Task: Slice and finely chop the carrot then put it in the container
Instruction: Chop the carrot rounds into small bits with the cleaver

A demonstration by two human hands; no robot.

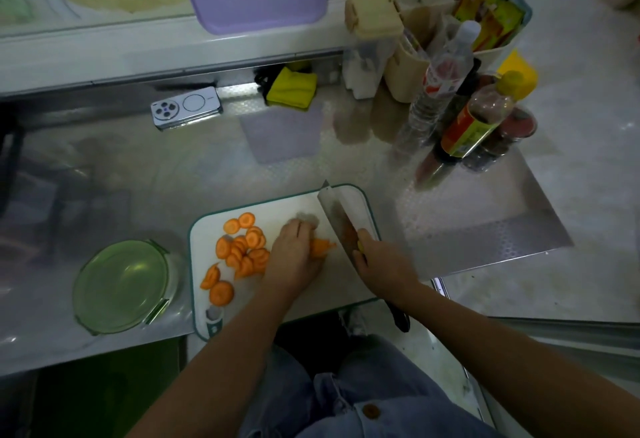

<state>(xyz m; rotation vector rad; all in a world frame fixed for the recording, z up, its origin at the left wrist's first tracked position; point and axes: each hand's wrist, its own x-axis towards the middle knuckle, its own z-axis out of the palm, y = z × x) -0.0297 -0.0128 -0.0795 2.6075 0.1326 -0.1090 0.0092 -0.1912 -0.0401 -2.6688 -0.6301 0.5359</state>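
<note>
Head view: my left hand (294, 256) grips the carrot stub (322, 246) at mid cutting board (287, 205);
Right hand (382, 263): gripping my knife (341, 221);
Slices (242, 247): board's left half;
Container (123, 285): beside board's left edge

open counter (194, 167) between cutting board (284, 207) and phone (187, 108), bottles (478, 122) at right
</note>
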